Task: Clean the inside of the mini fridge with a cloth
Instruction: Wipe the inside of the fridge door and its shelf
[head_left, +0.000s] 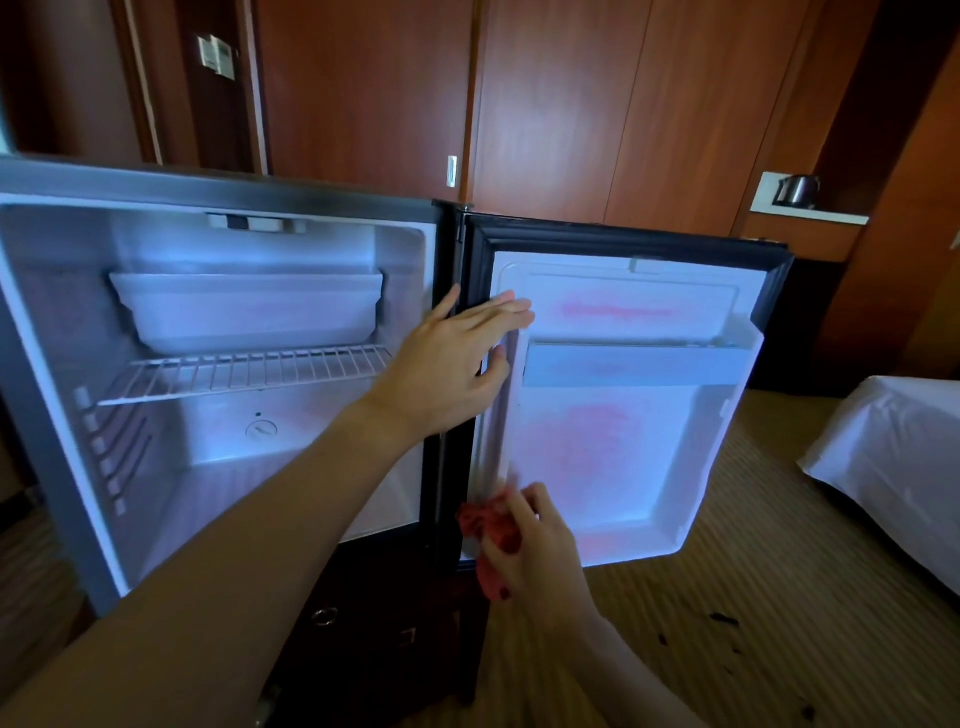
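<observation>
The mini fridge (62, 322) stands wide open, its white inside holding a plastic tray (249, 306) above a wire shelf (244, 371). Its door (623, 457) is swung out to the right, white lining facing me, with a shelf rail (634, 366) across it. My left hand (452, 364) lies with straight fingers against the door's hinge-side edge. Lower down, my right hand (530, 540) grips a bunched red cloth (485, 525) and holds it against the bottom left corner of the door lining.
Wooden wardrobe panels (597, 104) rise behind the fridge. A kettle (797, 189) sits on a white ledge at the right. A bed with a white sheet (893, 457) juts in at the right over striped carpet (727, 623). A dark cabinet (374, 639) sits under the fridge.
</observation>
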